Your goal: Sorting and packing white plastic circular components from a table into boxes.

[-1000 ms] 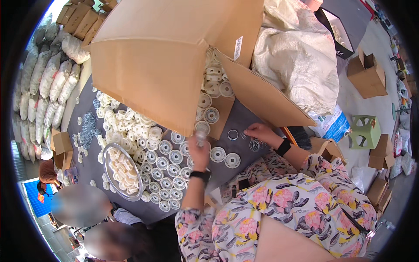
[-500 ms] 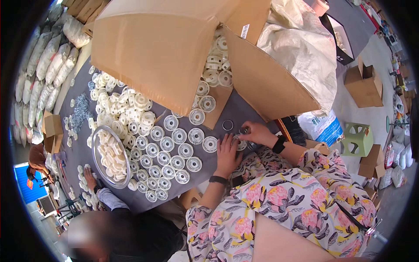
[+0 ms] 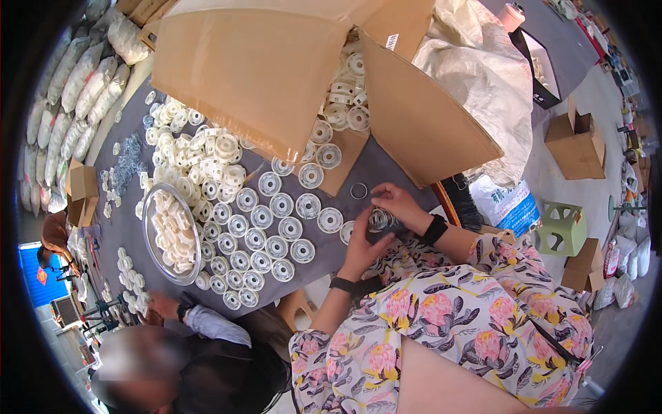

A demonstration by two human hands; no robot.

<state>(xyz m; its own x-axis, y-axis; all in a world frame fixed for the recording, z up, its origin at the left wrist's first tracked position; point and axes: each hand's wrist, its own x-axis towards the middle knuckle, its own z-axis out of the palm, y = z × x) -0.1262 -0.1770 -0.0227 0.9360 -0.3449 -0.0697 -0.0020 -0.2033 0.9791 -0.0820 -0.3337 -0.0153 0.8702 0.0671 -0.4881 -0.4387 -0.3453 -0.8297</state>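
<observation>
A small bunch of shiny metal rings (image 3: 380, 220) sits between my two hands at the table's near right edge. My left hand (image 3: 360, 250) curves around its left side, thumb and fingers on either side of the bunch. From the right, my right hand (image 3: 401, 206) pinches the bunch with bent fingers, which partly hide it. A white wheel-like part with a metal ring (image 3: 347, 232) lies beside my left fingers. One loose metal ring (image 3: 358, 191) rests on the grey table above my hands. Rows of similar ringed wheels (image 3: 276, 247) spread out to the left.
An open cardboard box (image 3: 248, 76) spills white wheels onto the table. Left of the rows are a heap of white wheels (image 3: 200, 155) and a metal tray (image 3: 198, 265) of white pieces. A co-worker's hand (image 3: 164, 304) is at the lower left. A green stool (image 3: 567, 224) stands right.
My left hand has lifted off the wheel it rested on and come around the metal rings with my right hand. The co-worker's hand has drawn back from the white parts.
</observation>
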